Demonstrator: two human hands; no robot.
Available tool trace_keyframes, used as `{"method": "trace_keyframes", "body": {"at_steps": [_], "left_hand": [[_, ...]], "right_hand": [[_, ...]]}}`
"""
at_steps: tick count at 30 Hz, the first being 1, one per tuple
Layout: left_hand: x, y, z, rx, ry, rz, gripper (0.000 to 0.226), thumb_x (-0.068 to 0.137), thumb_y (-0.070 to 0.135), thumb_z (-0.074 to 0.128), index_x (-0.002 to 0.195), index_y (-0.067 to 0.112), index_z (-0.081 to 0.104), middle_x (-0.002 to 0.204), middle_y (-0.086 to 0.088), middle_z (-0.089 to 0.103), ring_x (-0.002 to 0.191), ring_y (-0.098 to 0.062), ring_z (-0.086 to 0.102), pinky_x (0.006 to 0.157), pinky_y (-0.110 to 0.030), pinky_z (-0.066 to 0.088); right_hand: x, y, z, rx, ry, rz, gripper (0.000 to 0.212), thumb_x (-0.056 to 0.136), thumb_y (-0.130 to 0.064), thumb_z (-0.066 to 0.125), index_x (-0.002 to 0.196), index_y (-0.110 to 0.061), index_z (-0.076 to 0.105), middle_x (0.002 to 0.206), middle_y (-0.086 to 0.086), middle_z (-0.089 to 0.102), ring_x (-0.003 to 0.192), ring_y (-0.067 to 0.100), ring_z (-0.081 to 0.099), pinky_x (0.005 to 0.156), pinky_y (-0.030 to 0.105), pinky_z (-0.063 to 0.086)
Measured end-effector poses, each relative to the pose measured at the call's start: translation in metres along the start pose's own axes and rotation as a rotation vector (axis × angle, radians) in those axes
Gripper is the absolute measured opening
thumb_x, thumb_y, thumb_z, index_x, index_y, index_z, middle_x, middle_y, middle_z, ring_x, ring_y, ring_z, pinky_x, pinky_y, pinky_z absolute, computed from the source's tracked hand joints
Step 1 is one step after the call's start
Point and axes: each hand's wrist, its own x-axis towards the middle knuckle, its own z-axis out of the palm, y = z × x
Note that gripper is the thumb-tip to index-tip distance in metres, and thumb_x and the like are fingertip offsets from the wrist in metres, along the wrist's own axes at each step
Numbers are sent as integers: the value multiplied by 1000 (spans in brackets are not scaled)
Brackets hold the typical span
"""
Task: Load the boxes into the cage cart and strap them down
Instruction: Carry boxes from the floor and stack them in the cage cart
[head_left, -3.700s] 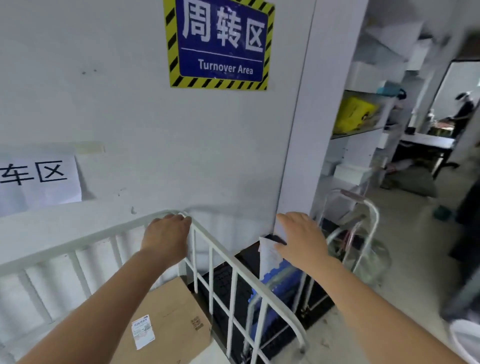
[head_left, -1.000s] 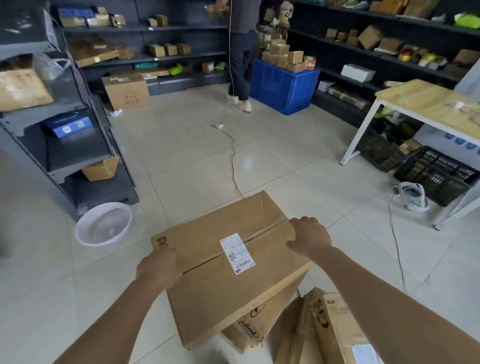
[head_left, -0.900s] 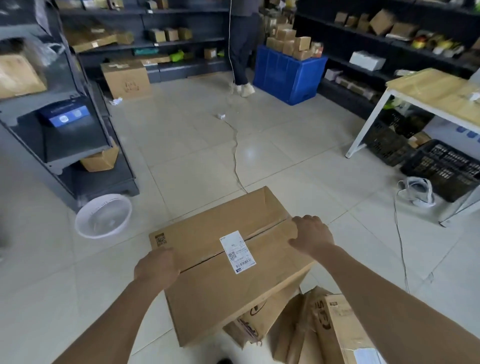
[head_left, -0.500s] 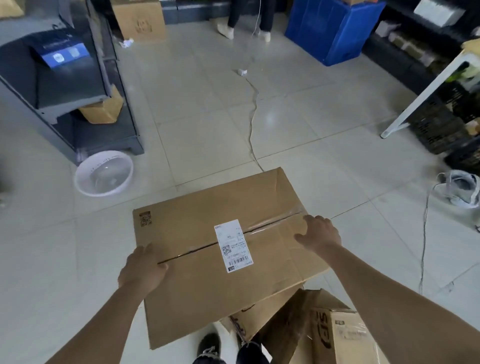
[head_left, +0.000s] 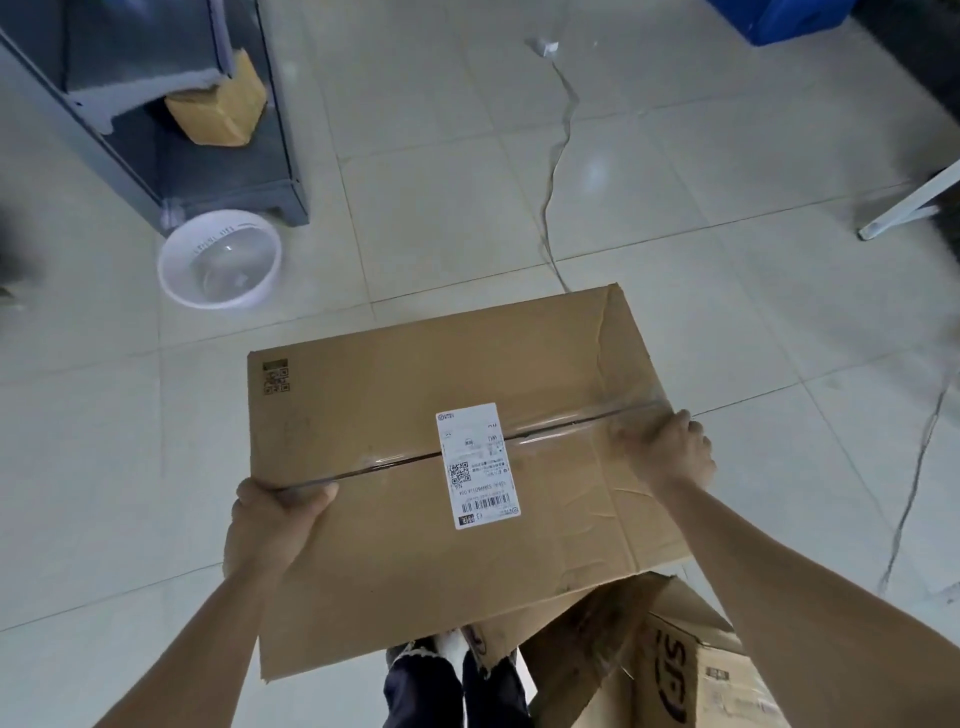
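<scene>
From the head camera, a large cardboard box (head_left: 374, 415) is held up over the tiled floor (head_left: 441, 208) between both hands. The left hand (head_left: 270, 525) grips its near-left edge, thumb lying across the taped seam. The right hand (head_left: 670, 457) curls round the right edge at the seam's other end. A white label (head_left: 477, 465) sits midway between the hands. Below the right forearm lie other boxes (head_left: 691, 670). Beyond the left hand a white basin (head_left: 221, 260) rests beside a grey shelf unit (head_left: 208, 171).
</scene>
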Motion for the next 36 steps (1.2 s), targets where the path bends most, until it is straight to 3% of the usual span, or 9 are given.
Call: {"method": "trace_keyframes", "body": {"at_steps": [5, 19, 31, 36], "left_hand": [[0, -2, -4, -119, 20, -34, 85, 71, 42, 80, 133, 8, 33, 130, -12, 55, 115, -37, 55, 96, -50, 46], [-46, -7, -124, -296, 117, 22, 79, 76, 39, 78, 138, 15, 35, 131, -9, 56, 115, -35, 55, 96, -49, 45], [-130, -60, -241, -470, 347, 65, 74, 79, 40, 75, 138, 15, 39, 133, -10, 55, 119, -34, 53, 91, -43, 42], [-181, -110, -272, -546, 449, 34, 76, 70, 45, 80, 131, 15, 45, 124, -8, 60, 111, -33, 57, 93, -47, 46]], "right_hand": [[-6, -3, 1, 57, 28, 73, 80, 81, -58, 62, 135, -3, 41, 136, 16, 45, 127, 35, 40, 102, 48, 35], [-91, -50, -71, 190, 168, -69, 74, 82, -48, 68, 134, -2, 43, 135, 18, 47, 127, 38, 40, 103, 50, 35], [-193, -109, -140, 305, 239, -382, 72, 82, -46, 68, 133, 0, 45, 134, 20, 48, 126, 40, 40, 102, 50, 35], [-240, -114, -155, 336, 245, -560, 69, 82, -45, 68, 129, 1, 49, 128, 21, 51, 122, 40, 43, 98, 48, 37]]}}
